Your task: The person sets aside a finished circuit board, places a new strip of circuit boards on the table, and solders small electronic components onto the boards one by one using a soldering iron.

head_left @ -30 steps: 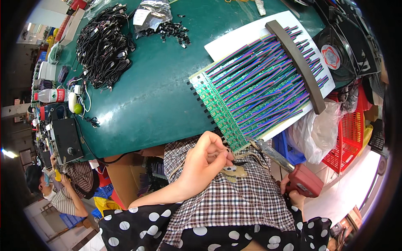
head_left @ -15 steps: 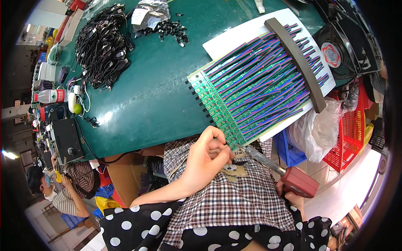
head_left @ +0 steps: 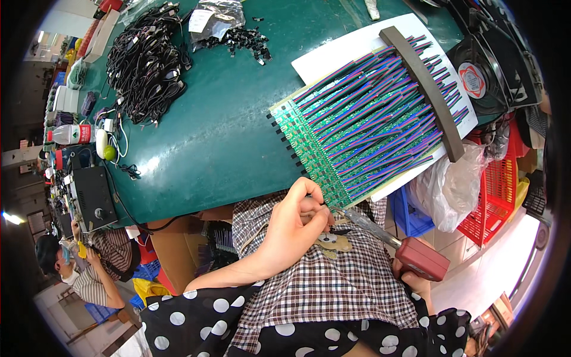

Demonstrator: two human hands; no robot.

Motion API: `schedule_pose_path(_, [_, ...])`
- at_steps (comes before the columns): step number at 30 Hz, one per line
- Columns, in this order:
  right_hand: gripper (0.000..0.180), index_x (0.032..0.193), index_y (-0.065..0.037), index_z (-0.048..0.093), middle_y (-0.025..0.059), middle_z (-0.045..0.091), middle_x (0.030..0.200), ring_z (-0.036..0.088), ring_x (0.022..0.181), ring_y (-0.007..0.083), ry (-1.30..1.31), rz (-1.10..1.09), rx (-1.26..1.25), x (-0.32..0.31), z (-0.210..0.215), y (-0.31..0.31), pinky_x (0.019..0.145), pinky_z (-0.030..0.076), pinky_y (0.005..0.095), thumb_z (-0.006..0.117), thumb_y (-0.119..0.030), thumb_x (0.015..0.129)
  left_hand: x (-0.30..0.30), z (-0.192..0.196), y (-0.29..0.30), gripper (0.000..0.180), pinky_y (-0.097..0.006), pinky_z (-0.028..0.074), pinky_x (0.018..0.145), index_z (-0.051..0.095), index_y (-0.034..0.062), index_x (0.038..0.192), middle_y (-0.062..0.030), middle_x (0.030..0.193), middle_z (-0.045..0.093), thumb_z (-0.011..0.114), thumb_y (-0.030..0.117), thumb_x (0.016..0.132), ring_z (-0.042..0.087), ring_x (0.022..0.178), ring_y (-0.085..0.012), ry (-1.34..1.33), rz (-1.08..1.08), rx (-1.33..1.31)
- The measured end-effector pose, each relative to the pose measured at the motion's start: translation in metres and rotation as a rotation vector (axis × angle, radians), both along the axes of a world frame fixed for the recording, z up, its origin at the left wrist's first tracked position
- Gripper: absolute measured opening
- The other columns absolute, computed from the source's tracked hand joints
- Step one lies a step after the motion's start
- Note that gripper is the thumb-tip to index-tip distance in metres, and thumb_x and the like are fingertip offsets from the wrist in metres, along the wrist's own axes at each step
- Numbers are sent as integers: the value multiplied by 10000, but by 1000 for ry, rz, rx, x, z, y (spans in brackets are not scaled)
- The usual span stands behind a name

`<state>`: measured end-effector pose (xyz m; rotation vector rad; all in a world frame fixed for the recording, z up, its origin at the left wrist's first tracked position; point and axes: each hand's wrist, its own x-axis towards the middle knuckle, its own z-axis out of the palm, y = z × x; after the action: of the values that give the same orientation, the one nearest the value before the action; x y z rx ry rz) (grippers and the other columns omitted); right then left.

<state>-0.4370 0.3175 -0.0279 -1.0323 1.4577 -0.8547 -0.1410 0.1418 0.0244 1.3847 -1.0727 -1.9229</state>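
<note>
A panel of green circuit boards [head_left: 302, 138] lies on a white sheet, with rows of multicoloured wires [head_left: 372, 119] running to the right across it. Small black connectors stick out along its left edge. My left hand [head_left: 300, 220] is closed in a pinch at the panel's near corner; whatever sits between its fingertips is hidden. My right hand [head_left: 416, 281], partly covered, grips the dark red handle of a soldering gun [head_left: 423, 259]. The gun's wrapped shaft points up-left, its tip at the panel's near corner beside my left fingertips.
A dark curved bar [head_left: 422, 92] presses across the wires. On the green table [head_left: 220, 131] lie a heap of black cables [head_left: 146, 65] and loose black connectors [head_left: 250, 41]. A black fan [head_left: 476, 77] stands right, above a red crate [head_left: 485, 199]. Another person [head_left: 89, 268] sits at left.
The panel and the bar appear very slightly further right in the picture, and the soldering gun's handle slightly further left. My left hand keeps its pinch at the near corner.
</note>
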Motion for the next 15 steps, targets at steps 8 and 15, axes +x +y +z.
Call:
schedule_pose_path(8, [817, 1213, 40, 569, 131, 688, 1006, 674, 891, 272, -38, 7, 38, 2, 3, -6, 787, 508, 362, 840, -477, 641, 0, -2, 0, 194, -251, 526, 689, 368, 46, 987, -121, 815, 647, 508, -65, 910, 651, 764, -143, -31, -19, -29])
schedule_pose_path(15, [809, 1208, 33, 581, 129, 688, 1018, 674, 901, 286, 98, 67, 24, -5, 3, 0, 799, 506, 374, 841, -473, 631, -1, -2, 1, 196, -252, 527, 694, 371, 46, 991, -120, 820, 650, 510, -65, 908, 649, 774, -140, -35, -6, -11])
